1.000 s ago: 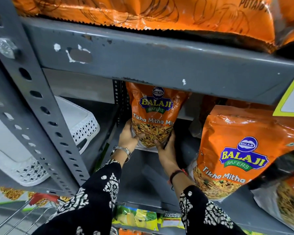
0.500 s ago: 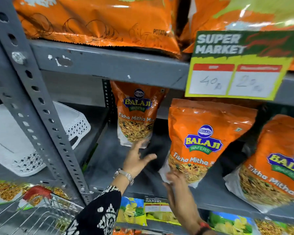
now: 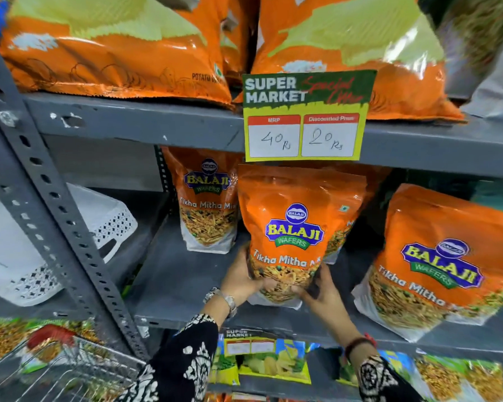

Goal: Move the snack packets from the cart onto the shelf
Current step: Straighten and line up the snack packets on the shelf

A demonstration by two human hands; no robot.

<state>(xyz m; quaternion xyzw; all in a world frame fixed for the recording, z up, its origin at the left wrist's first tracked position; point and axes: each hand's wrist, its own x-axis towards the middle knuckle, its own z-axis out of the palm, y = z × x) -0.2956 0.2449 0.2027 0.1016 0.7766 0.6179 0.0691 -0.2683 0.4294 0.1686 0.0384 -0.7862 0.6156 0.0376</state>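
An orange Balaji Tikha Mitha Mix packet (image 3: 298, 227) stands upright on the grey middle shelf (image 3: 180, 280). My left hand (image 3: 240, 278) grips its lower left corner and my right hand (image 3: 322, 294) grips its lower right corner. Another identical packet (image 3: 206, 204) stands further back at the left against the rear of the shelf. A third one (image 3: 441, 262) leans at the right. The wire cart (image 3: 58, 369) with a red handle shows at the bottom left; its contents are blurred.
A slotted grey upright (image 3: 55, 216) runs down the left. A white plastic basket (image 3: 41, 245) lies on its side beyond it. A price tag (image 3: 305, 117) hangs from the upper shelf, which carries large orange chip bags (image 3: 122, 53). Green and yellow packets (image 3: 273, 361) fill the lower shelf.
Both hands have left the back-left packet and closed on the lower corners of the middle packet. The view has tilted upward and shifted right.
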